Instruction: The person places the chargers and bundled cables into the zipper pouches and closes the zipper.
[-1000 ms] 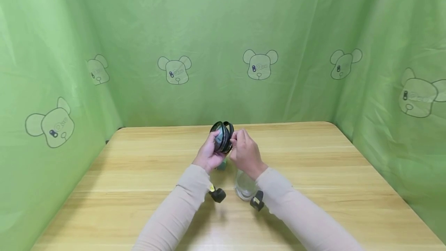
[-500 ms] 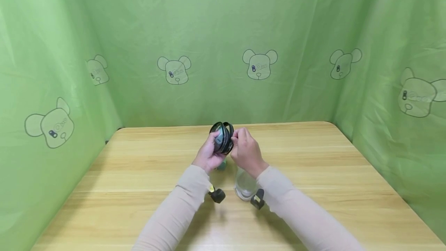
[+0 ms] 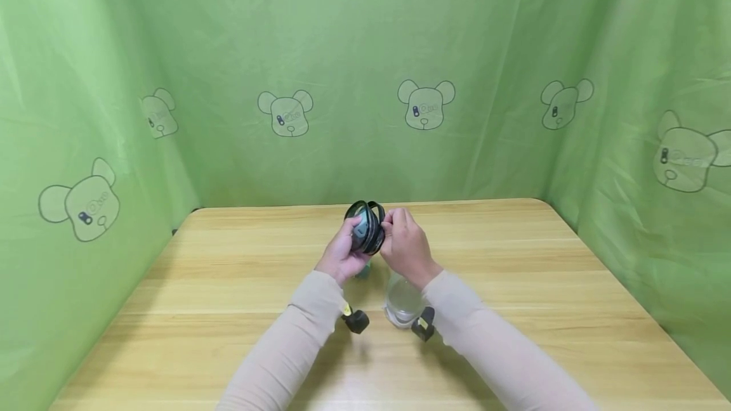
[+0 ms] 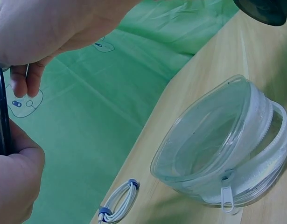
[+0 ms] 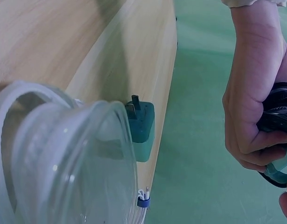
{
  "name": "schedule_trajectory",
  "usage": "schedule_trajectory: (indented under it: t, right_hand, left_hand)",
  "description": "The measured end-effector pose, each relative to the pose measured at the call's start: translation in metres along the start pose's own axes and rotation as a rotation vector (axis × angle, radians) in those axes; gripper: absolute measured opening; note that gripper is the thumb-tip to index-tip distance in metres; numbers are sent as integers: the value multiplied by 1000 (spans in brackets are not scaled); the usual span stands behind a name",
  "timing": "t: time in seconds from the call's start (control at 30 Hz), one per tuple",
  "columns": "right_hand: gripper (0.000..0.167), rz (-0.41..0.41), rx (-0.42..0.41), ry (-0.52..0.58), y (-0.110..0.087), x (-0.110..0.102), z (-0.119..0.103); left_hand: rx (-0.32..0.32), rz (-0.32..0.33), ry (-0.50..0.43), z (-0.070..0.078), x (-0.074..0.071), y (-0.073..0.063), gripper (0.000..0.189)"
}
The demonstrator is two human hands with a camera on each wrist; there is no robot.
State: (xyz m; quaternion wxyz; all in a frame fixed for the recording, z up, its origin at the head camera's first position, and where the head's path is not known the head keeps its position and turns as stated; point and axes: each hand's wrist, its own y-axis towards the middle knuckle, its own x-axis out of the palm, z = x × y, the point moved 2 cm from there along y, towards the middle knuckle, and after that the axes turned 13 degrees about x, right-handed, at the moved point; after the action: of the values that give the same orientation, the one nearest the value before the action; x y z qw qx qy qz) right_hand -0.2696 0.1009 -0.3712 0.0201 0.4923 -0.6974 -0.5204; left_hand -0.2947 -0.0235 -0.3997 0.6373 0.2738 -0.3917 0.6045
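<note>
My left hand (image 3: 342,255) clamps the black-rimmed round case (image 3: 373,236), my right hand (image 3: 408,246) pinches its edge — probably light, flexible; I'd grip the rim.

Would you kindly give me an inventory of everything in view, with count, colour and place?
Table: one, light wood-coloured, lower half of the head view
Round case: one, black with a teal part, held above the table
Zip pouch: one, clear with white zip, on the table
Charger plug: one, teal, beside the zip pouch
Coiled cable: one, white with blue ties, near the charger plug
Curtain: count unclear, green with bear faces, around the table
Wrist cameras: two, black, at the wrists
Sleeves: two, pale beige, forearms
Left hand: one, bare, gripping the round case
Right hand: one, bare, at its rim
</note>
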Motion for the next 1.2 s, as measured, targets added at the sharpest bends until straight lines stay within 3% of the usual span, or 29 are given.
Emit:
schedule_trajectory:
  t: [0.53,1.2]
  right_hand:
    - [11,-16,17,-5,3,-3,0]
    - [16,-49,28,-19,8,-5,1]
  left_hand:
    - [-13,-13,16,1,-2,0,52]
    - [-35,-41,53,2,-3,-3,41]
